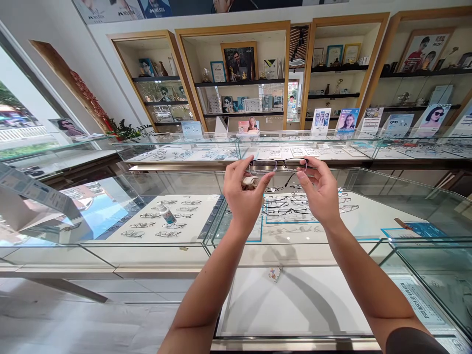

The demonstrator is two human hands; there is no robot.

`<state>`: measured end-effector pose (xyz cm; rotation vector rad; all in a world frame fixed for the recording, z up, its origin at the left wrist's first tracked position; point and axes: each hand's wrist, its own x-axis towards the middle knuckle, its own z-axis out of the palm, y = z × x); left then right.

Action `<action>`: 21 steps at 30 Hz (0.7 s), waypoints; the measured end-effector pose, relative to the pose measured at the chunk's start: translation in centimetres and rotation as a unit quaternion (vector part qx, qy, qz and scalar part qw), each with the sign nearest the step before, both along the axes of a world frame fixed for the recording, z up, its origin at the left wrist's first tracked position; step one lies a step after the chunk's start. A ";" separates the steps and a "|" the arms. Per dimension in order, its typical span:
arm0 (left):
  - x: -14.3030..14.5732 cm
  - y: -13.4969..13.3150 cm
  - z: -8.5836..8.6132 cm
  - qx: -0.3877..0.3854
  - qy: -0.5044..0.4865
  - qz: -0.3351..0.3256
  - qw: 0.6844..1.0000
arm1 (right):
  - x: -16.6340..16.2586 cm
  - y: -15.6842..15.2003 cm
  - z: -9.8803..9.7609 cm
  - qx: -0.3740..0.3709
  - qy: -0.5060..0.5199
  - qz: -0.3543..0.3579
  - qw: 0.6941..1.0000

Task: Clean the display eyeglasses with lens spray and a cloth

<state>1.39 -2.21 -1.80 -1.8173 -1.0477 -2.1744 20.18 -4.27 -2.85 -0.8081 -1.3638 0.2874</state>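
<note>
A pair of eyeglasses [266, 166] with a thin dark upper rim is held up over the glass counter. My left hand [241, 196] is closed on one end of the frame, with the thumb stretched toward the near lens. A crumpled beige cloth [250, 183] is tucked in that same hand. My right hand [320, 194] pinches the other end of the glasses between thumb and fingers. One dark temple arm slants down between the hands. Below them, rows of spectacle frames [289, 212] lie on white inside the display case.
A small spray bottle [167, 215] stands on the glass top to the left. A small patterned piece [275, 274] lies on the white surface nearest me. Behind runs another glass counter [236, 142] with upright cards, then wooden wall shelves [239, 83]. Glass edges border several sides.
</note>
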 end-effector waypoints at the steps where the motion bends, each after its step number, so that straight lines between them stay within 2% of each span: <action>1: 0.0 0.2 -0.1 -0.005 -0.003 -0.004 1.000 | 0.0 -0.1 0.0 0.007 -0.005 -0.016 1.000; 6: -0.3 0.7 -0.4 -0.037 -0.020 -0.037 0.998 | -0.2 -0.6 0.1 0.036 -0.028 -0.061 0.997; 21: -0.8 1.7 -0.6 -0.106 -0.078 -0.074 0.989 | -1.0 -1.6 0.6 0.040 -0.055 -0.059 0.996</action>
